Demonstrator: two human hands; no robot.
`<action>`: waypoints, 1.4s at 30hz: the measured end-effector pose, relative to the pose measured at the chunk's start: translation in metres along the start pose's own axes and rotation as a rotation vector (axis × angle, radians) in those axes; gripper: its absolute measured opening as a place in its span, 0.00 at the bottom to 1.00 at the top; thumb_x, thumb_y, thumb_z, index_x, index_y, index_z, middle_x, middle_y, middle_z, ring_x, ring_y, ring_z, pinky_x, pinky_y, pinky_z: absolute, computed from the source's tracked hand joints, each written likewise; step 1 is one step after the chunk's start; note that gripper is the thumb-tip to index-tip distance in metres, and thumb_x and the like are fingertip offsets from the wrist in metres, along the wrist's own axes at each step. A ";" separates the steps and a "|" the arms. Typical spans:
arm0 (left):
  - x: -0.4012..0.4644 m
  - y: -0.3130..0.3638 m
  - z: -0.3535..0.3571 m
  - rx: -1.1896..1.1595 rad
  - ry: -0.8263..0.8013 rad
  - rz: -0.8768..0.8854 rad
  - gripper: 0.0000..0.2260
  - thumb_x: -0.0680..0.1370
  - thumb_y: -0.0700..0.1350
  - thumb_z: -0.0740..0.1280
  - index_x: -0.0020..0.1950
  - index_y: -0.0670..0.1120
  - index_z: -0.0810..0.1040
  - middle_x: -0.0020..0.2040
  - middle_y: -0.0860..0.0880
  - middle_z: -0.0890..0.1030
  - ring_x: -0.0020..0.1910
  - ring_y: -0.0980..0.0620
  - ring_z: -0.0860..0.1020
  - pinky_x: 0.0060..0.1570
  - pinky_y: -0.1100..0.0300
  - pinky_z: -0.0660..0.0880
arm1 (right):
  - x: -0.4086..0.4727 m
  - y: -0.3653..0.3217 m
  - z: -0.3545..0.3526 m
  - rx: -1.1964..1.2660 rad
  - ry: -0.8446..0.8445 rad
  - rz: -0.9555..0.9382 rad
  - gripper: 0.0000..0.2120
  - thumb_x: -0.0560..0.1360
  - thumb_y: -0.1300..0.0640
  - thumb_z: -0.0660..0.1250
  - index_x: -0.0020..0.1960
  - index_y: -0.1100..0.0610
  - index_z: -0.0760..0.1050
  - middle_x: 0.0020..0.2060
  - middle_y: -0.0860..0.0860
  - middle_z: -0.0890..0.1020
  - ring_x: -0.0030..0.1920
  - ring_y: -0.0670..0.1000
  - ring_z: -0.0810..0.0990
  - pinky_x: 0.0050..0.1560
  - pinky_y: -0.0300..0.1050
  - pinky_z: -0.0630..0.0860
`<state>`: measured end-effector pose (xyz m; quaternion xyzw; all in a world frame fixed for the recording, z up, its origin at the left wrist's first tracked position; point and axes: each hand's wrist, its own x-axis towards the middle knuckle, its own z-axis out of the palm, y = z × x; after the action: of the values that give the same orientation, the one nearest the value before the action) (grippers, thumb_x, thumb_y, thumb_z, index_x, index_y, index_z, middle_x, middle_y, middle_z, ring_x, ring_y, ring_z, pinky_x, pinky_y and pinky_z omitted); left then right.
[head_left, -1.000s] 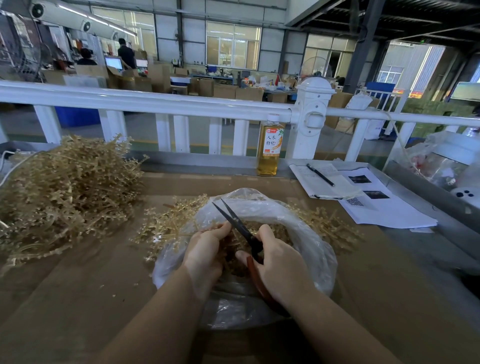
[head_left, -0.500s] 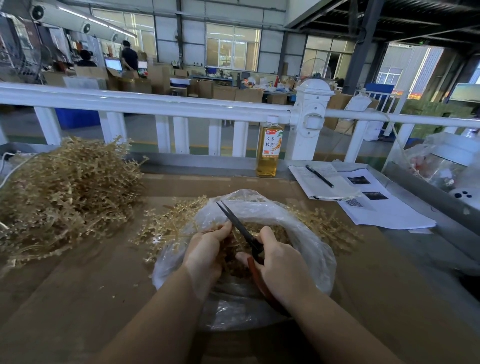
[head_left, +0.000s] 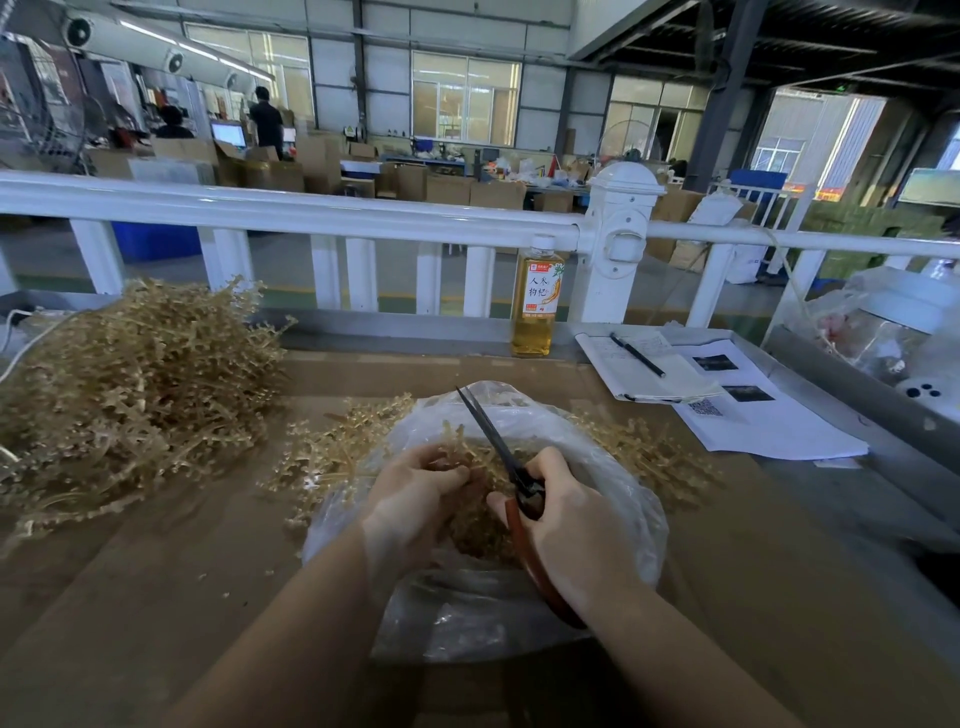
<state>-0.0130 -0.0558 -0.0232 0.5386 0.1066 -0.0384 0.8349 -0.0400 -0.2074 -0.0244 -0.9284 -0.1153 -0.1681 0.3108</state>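
A clear plastic bag (head_left: 613, 467) lies open on the brown table, with golden plastic sprigs (head_left: 472, 530) inside it. My left hand (head_left: 410, 499) pinches a golden sprig over the bag's mouth. My right hand (head_left: 566, 519) grips red-handled scissors (head_left: 493, 436), whose dark blades are together and point up and away to the left. More loose golden sprigs (head_left: 322, 452) lie around the bag on both sides.
A big heap of golden sprigs (head_left: 130, 384) fills the table's left. A bottle of amber drink (head_left: 535, 306) stands at the back by the white railing (head_left: 363, 218). A notebook with a pen (head_left: 639, 358) and printed sheets (head_left: 769, 426) lie at the right.
The scissor blades, slightly apart a second ago, have come together. My left hand has shifted a little on the sprig; both hands stay over the bag.
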 end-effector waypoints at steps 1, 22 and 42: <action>0.001 -0.002 -0.002 0.007 0.040 0.029 0.10 0.76 0.28 0.62 0.51 0.41 0.74 0.34 0.45 0.82 0.33 0.48 0.82 0.29 0.57 0.79 | -0.001 -0.001 0.001 -0.003 -0.003 -0.006 0.13 0.75 0.42 0.67 0.46 0.46 0.64 0.31 0.38 0.72 0.31 0.34 0.69 0.34 0.25 0.68; 0.004 -0.004 -0.008 -0.141 -0.019 0.028 0.17 0.73 0.25 0.63 0.33 0.42 0.84 0.36 0.44 0.84 0.35 0.50 0.83 0.36 0.61 0.81 | -0.003 0.001 0.006 -0.003 -0.041 0.000 0.15 0.73 0.38 0.66 0.47 0.45 0.63 0.32 0.39 0.72 0.32 0.34 0.69 0.31 0.27 0.65; 0.003 0.002 0.005 -0.397 0.085 0.097 0.14 0.73 0.21 0.58 0.44 0.37 0.77 0.32 0.46 0.83 0.32 0.52 0.83 0.33 0.64 0.80 | -0.004 0.004 0.002 -0.019 -0.140 -0.035 0.16 0.74 0.39 0.65 0.50 0.45 0.62 0.44 0.44 0.76 0.46 0.46 0.75 0.45 0.38 0.68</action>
<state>-0.0088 -0.0595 -0.0198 0.3691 0.1208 0.0464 0.9203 -0.0418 -0.2097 -0.0293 -0.9386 -0.1512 -0.1093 0.2903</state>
